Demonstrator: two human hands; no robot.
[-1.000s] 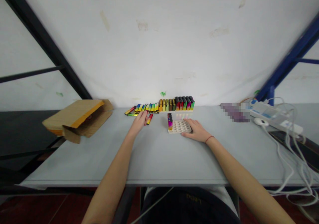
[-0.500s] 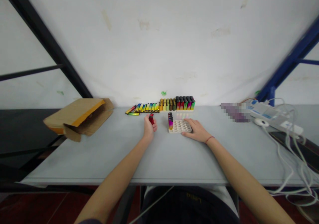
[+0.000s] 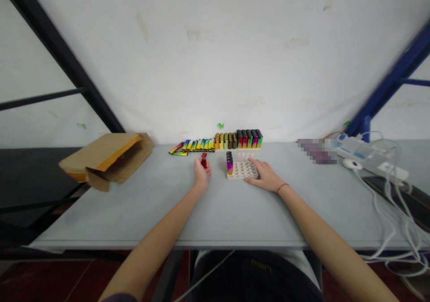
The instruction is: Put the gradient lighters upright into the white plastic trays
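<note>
A red lighter (image 3: 204, 160) stands upright in my left hand (image 3: 200, 174), whose fingers are wrapped round its lower part. To the right lies a white tray with rows of holes (image 3: 243, 171). One row of lighters with black tops and purple-and-yellow bodies (image 3: 230, 164) fills its left edge, and the other holes in sight hold nothing. My right hand (image 3: 265, 175) spans the tray's right end, thumb at the near corner and fingers at the far corner, gripping it. Behind it, against the wall, another tray is packed with upright multicoloured lighters (image 3: 249, 139).
Several yellow lighter-like pieces (image 3: 225, 140) stand left of the packed tray, and shiny coloured pieces (image 3: 198, 145) lie beside them. An open cardboard box (image 3: 104, 156) is at the left. On the right are a power strip (image 3: 369, 156), tangled white cables (image 3: 389, 212) and a blurred purple item (image 3: 317, 152).
</note>
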